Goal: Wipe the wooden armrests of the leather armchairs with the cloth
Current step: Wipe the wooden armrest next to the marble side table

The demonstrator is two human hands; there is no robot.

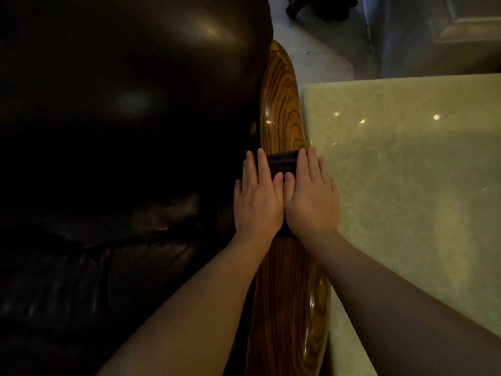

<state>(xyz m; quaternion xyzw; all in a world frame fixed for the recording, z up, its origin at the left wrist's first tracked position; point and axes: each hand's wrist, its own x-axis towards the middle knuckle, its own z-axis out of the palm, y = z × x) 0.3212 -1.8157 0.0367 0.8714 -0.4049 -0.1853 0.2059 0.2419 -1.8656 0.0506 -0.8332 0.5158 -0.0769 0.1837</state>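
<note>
Two bare forearms reach in from the bottom edge, with no sleeves, watch, bracelet or gloves on them. The left hand and right hand are both uncovered, fingers short and rounded, nails trimmed close and unpainted, no rings on any visible finger

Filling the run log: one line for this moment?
step: wiping | left hand and right hand flat on cloth | on wooden armrest

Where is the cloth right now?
In the head view, the dark cloth lies on the wooden armrest, pressed flat under the left hand and right hand, between the leather armchair and the pale stone table.
</note>
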